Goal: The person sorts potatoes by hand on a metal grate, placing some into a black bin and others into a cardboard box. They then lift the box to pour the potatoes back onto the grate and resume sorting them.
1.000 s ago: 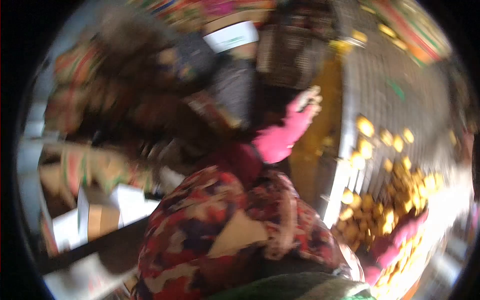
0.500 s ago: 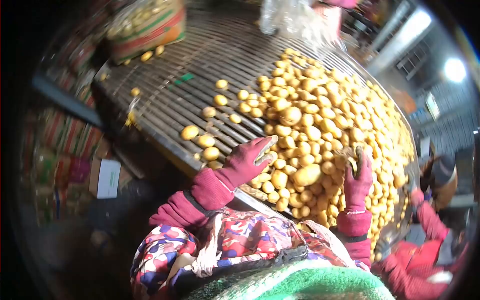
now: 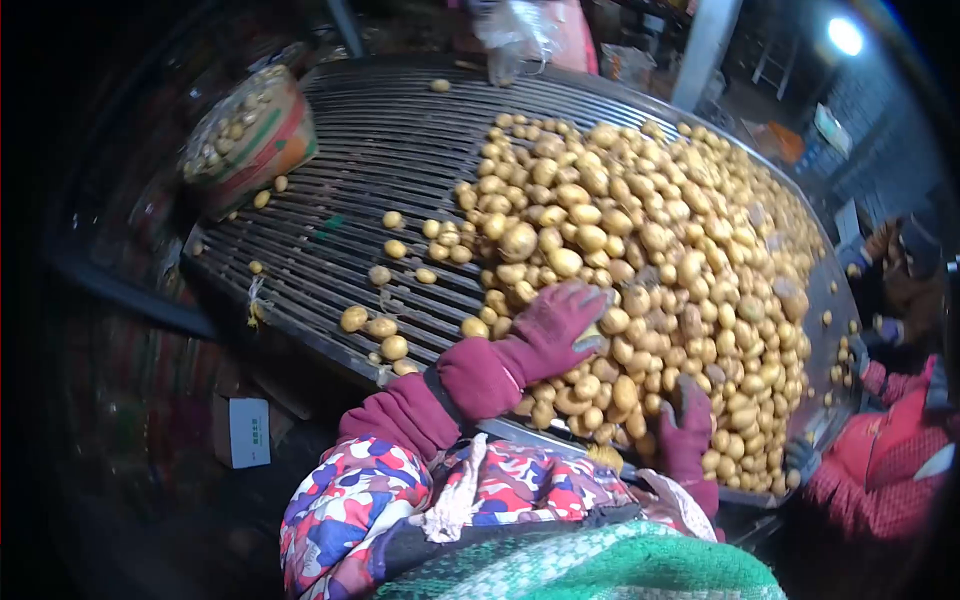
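A large heap of yellow potatoes [image 3: 650, 230] lies on a slatted metal table [image 3: 370, 120]. My left hand [image 3: 565, 325], in a maroon glove, rests on the near left part of the heap with its fingers curled; a potato partly shows under the fingertips. Farther right, at the heap's near edge, my right hand [image 3: 686, 425] has its gloved thumb and fingers apart, touching potatoes with none held. A few loose potatoes [image 3: 381, 327] lie on the slats left of my left hand.
A filled bag of potatoes [image 3: 290, 135] stands at the table's far left. A plastic bag [image 3: 515, 35] hangs over the far edge. A co-worker in red [image 3: 885, 440] is at the right edge. A white box [image 3: 242, 432] is at lower left.
The view has shifted, showing more of the table's far side. My left hand has moved right, farther onto the heap. My right hand is lower, nearer the table's near edge.
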{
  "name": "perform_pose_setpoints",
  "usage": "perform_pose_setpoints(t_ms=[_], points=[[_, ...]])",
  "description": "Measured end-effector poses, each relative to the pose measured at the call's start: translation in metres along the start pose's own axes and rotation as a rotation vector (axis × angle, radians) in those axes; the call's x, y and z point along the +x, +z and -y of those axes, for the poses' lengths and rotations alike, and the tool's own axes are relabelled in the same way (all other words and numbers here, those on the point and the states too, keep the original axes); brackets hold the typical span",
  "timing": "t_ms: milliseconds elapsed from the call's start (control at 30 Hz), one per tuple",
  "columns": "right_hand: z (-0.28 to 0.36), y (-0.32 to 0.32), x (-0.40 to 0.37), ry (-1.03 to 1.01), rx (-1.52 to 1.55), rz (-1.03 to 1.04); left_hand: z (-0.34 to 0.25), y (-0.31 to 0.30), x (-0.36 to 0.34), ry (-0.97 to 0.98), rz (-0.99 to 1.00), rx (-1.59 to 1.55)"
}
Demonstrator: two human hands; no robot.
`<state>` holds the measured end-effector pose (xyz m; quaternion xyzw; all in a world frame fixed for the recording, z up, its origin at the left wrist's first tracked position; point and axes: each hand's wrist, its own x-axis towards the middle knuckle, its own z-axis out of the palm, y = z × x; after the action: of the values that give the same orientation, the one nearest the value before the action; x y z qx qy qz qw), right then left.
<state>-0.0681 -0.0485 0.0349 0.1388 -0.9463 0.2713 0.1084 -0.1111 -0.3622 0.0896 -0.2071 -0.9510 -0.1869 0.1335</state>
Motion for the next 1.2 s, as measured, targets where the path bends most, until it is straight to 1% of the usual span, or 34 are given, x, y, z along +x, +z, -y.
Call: perform_pose_setpoints(t_ms=[33,67,167,233,267,333,400,467,500,567,600,633,667,700,733,767,800,833,867,900,933,1000,1067,1100,1133,1200], points=[[0.004,-0.002,-0.002,-0.044,-0.046,-0.014,-0.007,-0.004,0.001,-0.002,0.026,0.021],[0.002,-0.003,-0.002,-0.044,-0.022,0.012,-0.009,0.002,0.001,0.046,0.063,0.091],[-0.001,-0.012,0.002,-0.049,0.012,0.038,-0.02,0.012,0.001,0.087,0.125,0.136],[-0.003,-0.02,0.002,-0.116,0.06,0.044,-0.025,0.023,-0.002,0.082,0.109,0.138],[-0.004,-0.021,0.004,-0.103,0.059,0.049,-0.024,0.026,-0.004,0.083,0.113,0.144],[-0.008,-0.028,0.006,-0.173,0.099,0.096,-0.022,0.028,-0.007,0.099,0.094,0.166],[-0.013,-0.031,0.008,-0.147,0.114,0.139,-0.026,0.031,-0.01,0.074,0.101,0.176],[-0.01,-0.039,0.013,-0.144,0.162,0.161,-0.032,0.028,-0.006,0.03,0.154,0.197],[-0.012,-0.039,0.014,-0.156,0.165,0.149,-0.033,0.028,-0.006,0.049,0.158,0.193],[-0.019,-0.04,0.012,-0.155,0.186,0.137,-0.036,0.031,-0.009,0.009,0.142,0.223],[-0.022,-0.041,0.014,-0.172,0.209,0.131,-0.035,0.032,-0.01,0.021,0.14,0.218],[-0.029,-0.045,0.021,-0.186,0.22,0.076,-0.034,0.034,-0.011,0.022,0.121,0.202],[-0.036,-0.053,0.034,-0.241,0.106,-0.072,-0.032,0.034,-0.01,0.024,0.102,0.186],[-0.046,-0.065,0.051,-0.208,0.095,-0.144,-0.032,0.034,-0.01,0.01,0.073,0.139],[-0.044,-0.087,0.069,-0.063,0.085,-0.168,-0.033,0.035,-0.011,0.012,0.066,0.129],[-0.063,-0.097,0.091,-0.047,0.058,-0.247,-0.033,0.036,-0.012,0.005,0.07,0.124],[-0.098,-0.1,0.115,-0.126,-0.049,-0.332,-0.031,0.036,-0.01,0.001,0.069,0.124],[-0.104,-0.112,0.136,-0.057,-0.173,-0.363,-0.029,0.038,-0.012,0.037,0.036,0.177],[-0.141,-0.111,0.163,-0.012,-0.318,-0.349,-0.029,0.037,-0.013,0.034,0.028,0.178],[-0.143,-0.119,0.187,0.11,-0.415,-0.286,-0.029,0.036,-0.012,0.045,0.013,0.166],[-0.151,-0.119,0.208,0.106,-0.416,-0.299,-0.028,0.036,-0.01,0.06,-0.004,0.153],[-0.174,-0.106,0.234,0.246,-0.64,-0.008,-0.027,0.038,-0.011,0.066,-0.019,0.141],[-0.199,-0.073,0.245,0.39,-0.504,-0.028,-0.022,0.039,-0.011,0.085,-0.029,0.138],[-0.185,-0.076,0.246,0.473,-0.52,-0.029,-0.023,0.038,-0.01,0.09,-0.035,0.138],[-0.179,-0.075,0.248,0.522,-0.603,-0.045,-0.022,0.039,-0.01,0.101,-0.044,0.132],[-0.141,-0.097,0.236,0.534,-0.624,0.06,-0.021,0.04,-0.01,0.095,-0.018,0.147]])
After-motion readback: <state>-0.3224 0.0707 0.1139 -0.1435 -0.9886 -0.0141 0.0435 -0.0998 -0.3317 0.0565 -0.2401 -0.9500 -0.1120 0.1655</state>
